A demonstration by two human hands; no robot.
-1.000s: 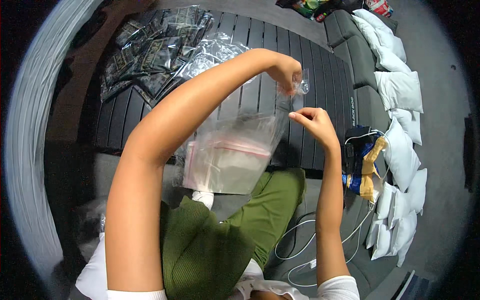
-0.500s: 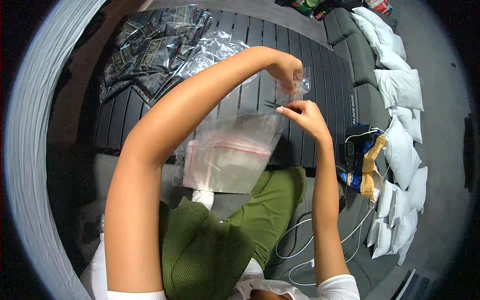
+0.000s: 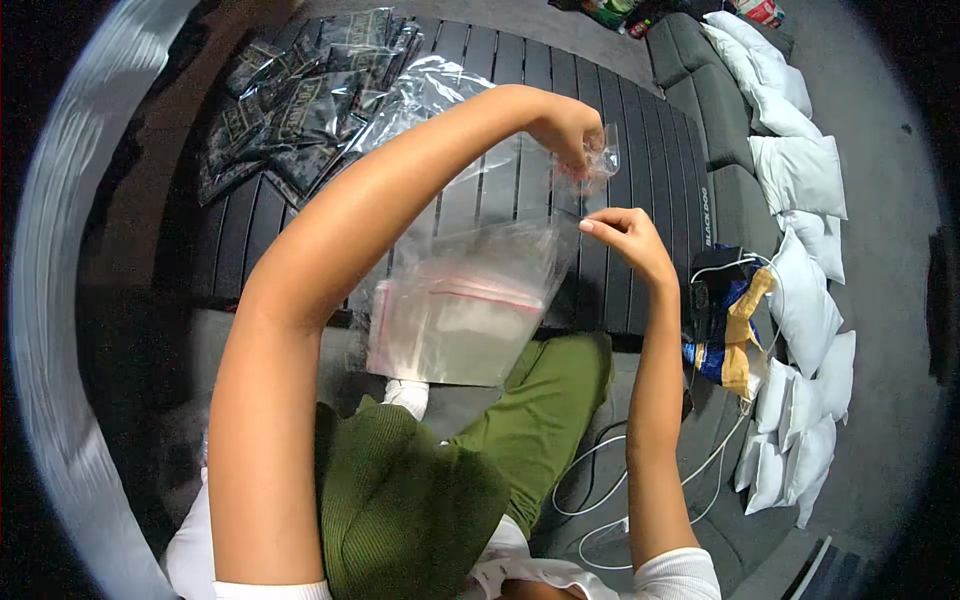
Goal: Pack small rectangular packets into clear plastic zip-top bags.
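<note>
My left hand [image 3: 570, 128] is raised over the dark slatted surface [image 3: 660, 200] and pinches the top edge of a small clear plastic bag [image 3: 596, 165]. My right hand [image 3: 622, 237] sits just below it, fingers curled and pinching the bag's lower part. A stack of larger clear zip bags with red seal strips [image 3: 455, 310] lies under my left forearm, near my knees in green trousers [image 3: 430, 490].
Dark printed packets [image 3: 290, 110] and crumpled clear plastic [image 3: 430, 85] lie at the far left of the slatted surface. A row of white pouches [image 3: 800, 180] runs along the right side. A blue and yellow bag [image 3: 730, 330] and white cables [image 3: 600, 490] lie at my right.
My right hand has shifted slightly left and closed in under the small bag. My left hand stays raised in about the same place.
</note>
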